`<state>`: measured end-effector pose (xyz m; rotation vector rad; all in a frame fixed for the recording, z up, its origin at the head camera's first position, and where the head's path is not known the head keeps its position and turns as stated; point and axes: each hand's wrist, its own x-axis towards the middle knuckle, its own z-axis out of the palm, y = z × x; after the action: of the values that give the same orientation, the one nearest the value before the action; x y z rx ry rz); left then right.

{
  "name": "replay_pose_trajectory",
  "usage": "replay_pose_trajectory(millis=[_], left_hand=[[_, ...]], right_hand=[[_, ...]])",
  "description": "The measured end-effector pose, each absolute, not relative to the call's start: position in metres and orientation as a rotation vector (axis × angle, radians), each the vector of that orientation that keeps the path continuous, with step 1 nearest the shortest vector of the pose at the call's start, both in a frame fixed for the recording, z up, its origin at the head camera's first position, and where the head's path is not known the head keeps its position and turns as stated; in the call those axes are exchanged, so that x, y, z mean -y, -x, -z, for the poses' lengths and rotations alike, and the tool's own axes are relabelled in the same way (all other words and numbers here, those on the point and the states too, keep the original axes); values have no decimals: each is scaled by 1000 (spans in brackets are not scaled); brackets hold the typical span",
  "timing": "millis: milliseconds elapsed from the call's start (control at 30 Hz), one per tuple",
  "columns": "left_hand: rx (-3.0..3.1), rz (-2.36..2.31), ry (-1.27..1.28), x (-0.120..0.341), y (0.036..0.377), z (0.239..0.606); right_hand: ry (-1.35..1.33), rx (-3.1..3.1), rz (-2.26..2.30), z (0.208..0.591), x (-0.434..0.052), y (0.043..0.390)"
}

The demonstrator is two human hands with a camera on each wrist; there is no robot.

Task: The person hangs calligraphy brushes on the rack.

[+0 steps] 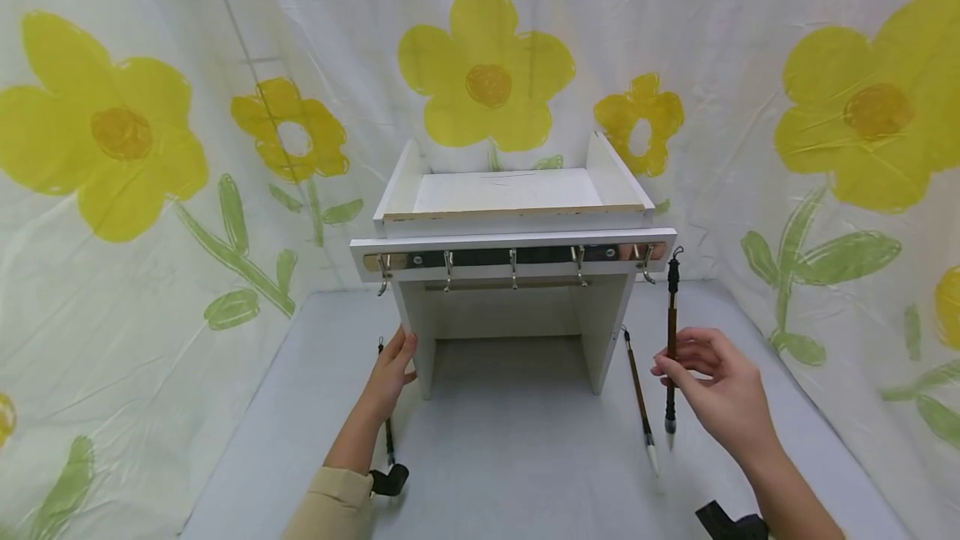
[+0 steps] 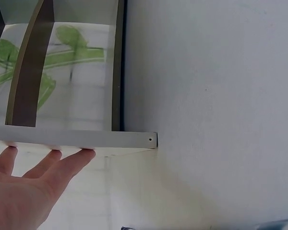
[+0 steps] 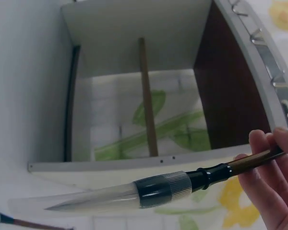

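Note:
A white wooden shelf point(image 1: 600, 332) stands on the table, with a rail of metal hooks point(image 1: 480, 257) across its front. My left hand point(image 1: 386, 373) rests its extended fingertips against the shelf's left side panel; the left wrist view shows these fingers point(image 2: 69, 165) touching the board. My right hand point(image 1: 716, 390) pinches a calligraphy brush point(image 1: 671, 327) by its brown handle, beside the shelf's right side. The brush hangs upright, tip down, its top loop near the rightmost hook point(image 1: 647, 263). In the right wrist view a clear cap point(image 3: 29, 205) covers the pale bristles.
A second calligraphy brush point(image 1: 639, 390) lies on the table right of the shelf. Another brush point(image 1: 389, 436) lies to the left, partly hidden by my left arm. Behind the table point(image 1: 510, 457) hangs a white curtain point(image 1: 360, 48) with yellow flowers.

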<state>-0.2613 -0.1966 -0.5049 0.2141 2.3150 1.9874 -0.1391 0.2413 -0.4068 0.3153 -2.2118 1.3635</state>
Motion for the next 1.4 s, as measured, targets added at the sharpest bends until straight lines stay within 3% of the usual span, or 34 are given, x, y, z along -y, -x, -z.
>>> replay_pose_trajectory(millis=[400,933,1400], left_hand=[[-2316,-1980,-246,198,262,503],[-2318,-1978,-242,198,261,502],[-2311,-1987,-230,198,265,505]], right_hand=[[-419,2164,-1448,413,-228,143],[-827,2194,-1463,427,-211,148],[-1004,2187,-1578,438,-202,147]])
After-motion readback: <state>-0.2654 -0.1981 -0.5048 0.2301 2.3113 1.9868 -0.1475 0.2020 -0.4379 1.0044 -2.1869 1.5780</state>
